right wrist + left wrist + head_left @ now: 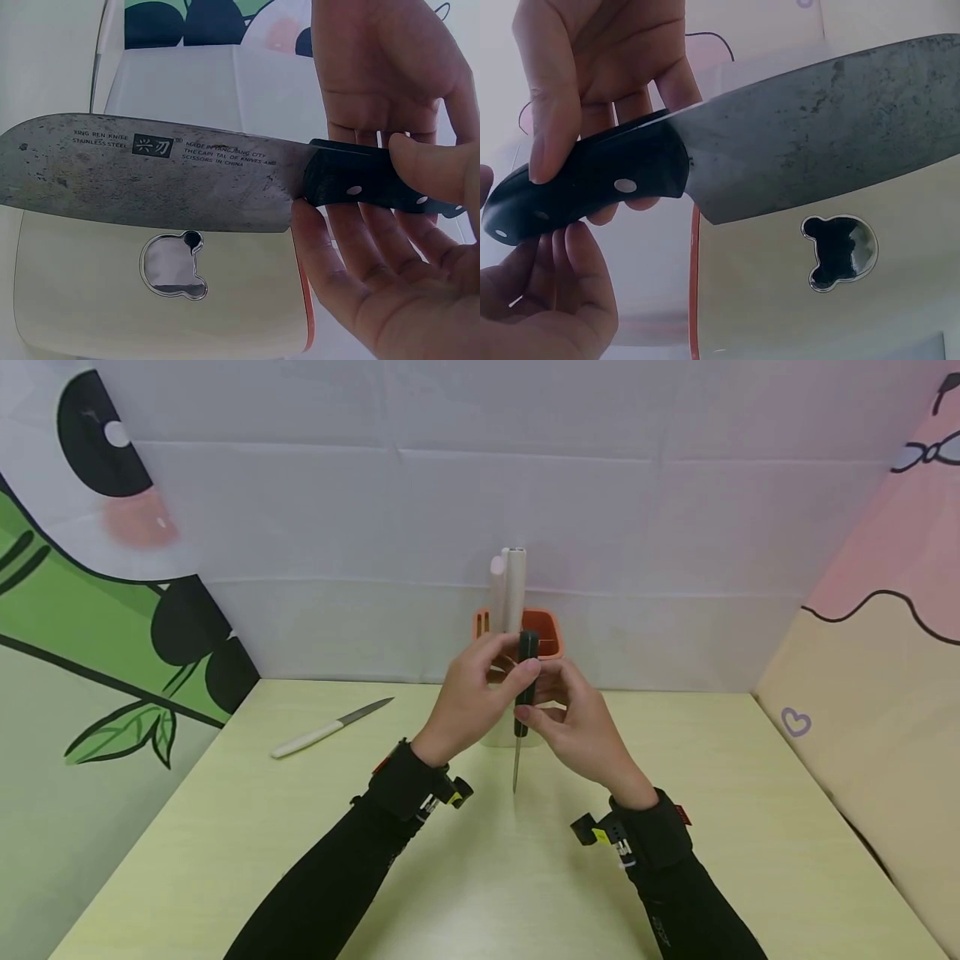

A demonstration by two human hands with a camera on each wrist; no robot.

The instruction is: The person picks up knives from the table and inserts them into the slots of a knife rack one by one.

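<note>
A kitchen knife with a black riveted handle is held upright in front of me, blade pointing down. My left hand pinches the upper part of the handle. Lower, near the blade, my right hand grips the same handle. In the left wrist view the broad, stained knife blade extends to the right. Lettering marks the blade's face in the right wrist view. Just behind the hands stands a cream knife holder with an orange rim and a bear-shaped window, partly hidden by them in the head view.
Two white handles stick up out of the holder. On the table, to the left, lies a small knife with a white handle, its tip pointing away to the right. A printed cloth backdrop rises behind and at both sides.
</note>
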